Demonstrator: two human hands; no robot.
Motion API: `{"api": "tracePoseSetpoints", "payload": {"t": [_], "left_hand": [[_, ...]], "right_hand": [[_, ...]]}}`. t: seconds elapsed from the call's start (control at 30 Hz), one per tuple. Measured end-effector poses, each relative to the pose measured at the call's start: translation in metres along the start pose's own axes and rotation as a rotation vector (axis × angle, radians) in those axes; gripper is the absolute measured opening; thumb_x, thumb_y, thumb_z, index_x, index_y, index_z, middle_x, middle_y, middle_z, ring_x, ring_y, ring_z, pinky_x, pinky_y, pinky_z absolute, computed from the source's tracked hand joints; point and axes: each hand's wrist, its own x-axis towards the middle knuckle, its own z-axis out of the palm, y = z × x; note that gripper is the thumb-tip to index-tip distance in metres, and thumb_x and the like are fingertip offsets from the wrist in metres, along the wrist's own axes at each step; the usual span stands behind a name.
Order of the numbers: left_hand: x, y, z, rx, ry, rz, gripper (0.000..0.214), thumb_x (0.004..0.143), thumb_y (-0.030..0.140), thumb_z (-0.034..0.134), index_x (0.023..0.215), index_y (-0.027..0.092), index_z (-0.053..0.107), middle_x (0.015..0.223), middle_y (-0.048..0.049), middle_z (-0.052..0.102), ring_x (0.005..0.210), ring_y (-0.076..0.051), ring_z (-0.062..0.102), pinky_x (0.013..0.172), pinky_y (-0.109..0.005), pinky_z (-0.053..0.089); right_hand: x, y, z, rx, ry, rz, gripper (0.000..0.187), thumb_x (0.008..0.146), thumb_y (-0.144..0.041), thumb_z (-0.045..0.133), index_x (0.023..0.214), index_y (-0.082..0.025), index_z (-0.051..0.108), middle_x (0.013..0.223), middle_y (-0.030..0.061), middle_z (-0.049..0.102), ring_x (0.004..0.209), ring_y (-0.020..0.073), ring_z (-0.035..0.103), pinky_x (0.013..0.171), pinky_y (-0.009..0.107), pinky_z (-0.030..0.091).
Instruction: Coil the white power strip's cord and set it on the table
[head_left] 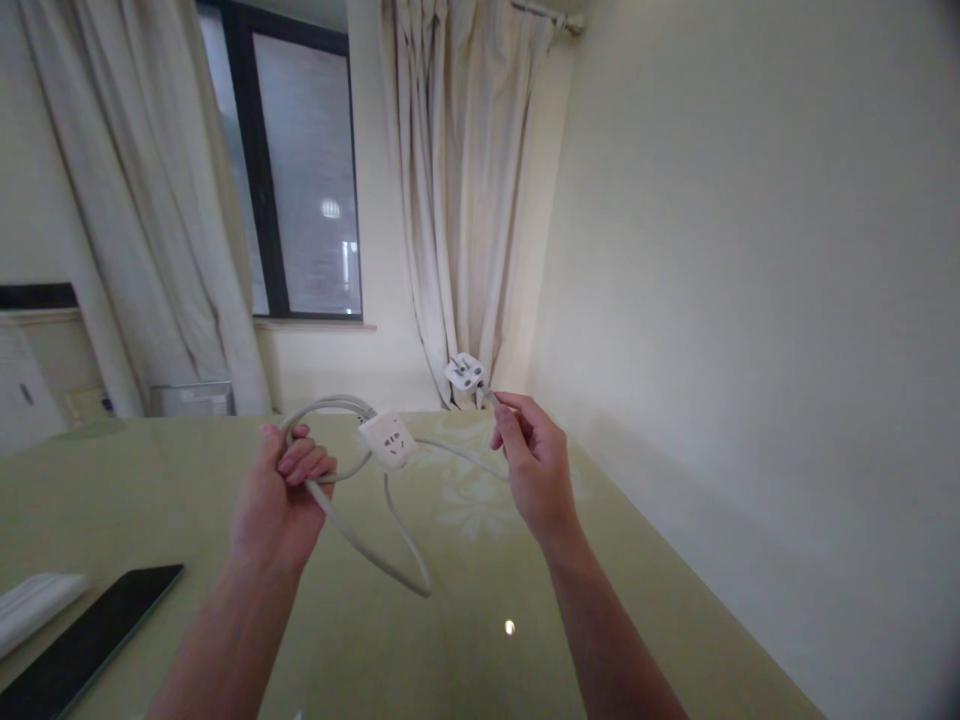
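Lower left of frame: dark flat slab on green table. Centre left: left hand, fingers curled tight round loops of white cable. Centre: white socket block hanging on the cable, above the table. Centre right: right hand, fingertips pinching cable just below white plug. Behind: curtains, window.

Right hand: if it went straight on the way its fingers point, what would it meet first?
The right hand pinches the white cord just behind the plug, fingers pointing toward the room's corner. The plug moves with it, so the curtain there probably comes first; depth is unclear.
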Motion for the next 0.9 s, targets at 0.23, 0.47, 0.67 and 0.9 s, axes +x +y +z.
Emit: {"api": "tracePoseSetpoints", "payload": {"t": [0.23, 0.47, 0.67, 0.9], "left_hand": [[-0.005, -0.010, 0.006, -0.062, -0.026, -0.059, 0.040, 0.115, 0.025, 0.030, 0.089, 0.011, 0.057, 0.051, 0.0102, 0.038, 0.038, -0.002, 0.038, 0.044, -0.015, 0.039], [-0.025, -0.031, 0.024, 0.008, -0.186, -0.082, 0.033, 0.109, 0.011, 0.035, 0.107, 0.005, 0.068, 0.064, 0.0045, 0.048, 0.052, -0.006, 0.050, 0.057, -0.018, 0.053], [-0.026, -0.038, 0.019, 0.199, -0.292, -0.036, 0.015, 0.094, 0.011, 0.068, 0.107, 0.007, 0.075, 0.078, -0.0021, 0.060, 0.068, -0.009, 0.059, 0.065, -0.018, 0.059], [-0.022, -0.040, 0.025, 0.083, -0.144, -0.042, 0.015, 0.096, 0.003, 0.061, 0.088, 0.009, 0.072, 0.081, -0.0034, 0.066, 0.069, -0.008, 0.065, 0.070, -0.017, 0.062]], "right_hand": [[-0.011, -0.030, -0.030, -0.154, -0.518, 0.055, 0.024, 0.102, -0.037, 0.063, 0.112, -0.021, 0.078, 0.066, -0.0031, 0.065, 0.057, 0.0109, 0.052, 0.056, 0.024, 0.036], [-0.030, -0.034, -0.003, -0.615, -0.695, -0.047, 0.025, 0.104, -0.024, 0.056, 0.113, -0.025, 0.078, 0.109, 0.0048, 0.081, 0.098, 0.0201, 0.071, 0.083, 0.030, 0.044], [-0.025, -0.037, -0.002, -0.688, -0.550, -0.070, 0.021, 0.099, -0.019, 0.058, 0.105, -0.025, 0.077, 0.104, 0.0025, 0.080, 0.094, 0.0187, 0.070, 0.079, 0.029, 0.041], [-0.023, -0.039, -0.009, -0.704, -0.449, -0.112, 0.021, 0.097, -0.016, 0.056, 0.100, -0.021, 0.077, 0.099, 0.0041, 0.078, 0.092, 0.0183, 0.068, 0.081, 0.029, 0.040]]}}
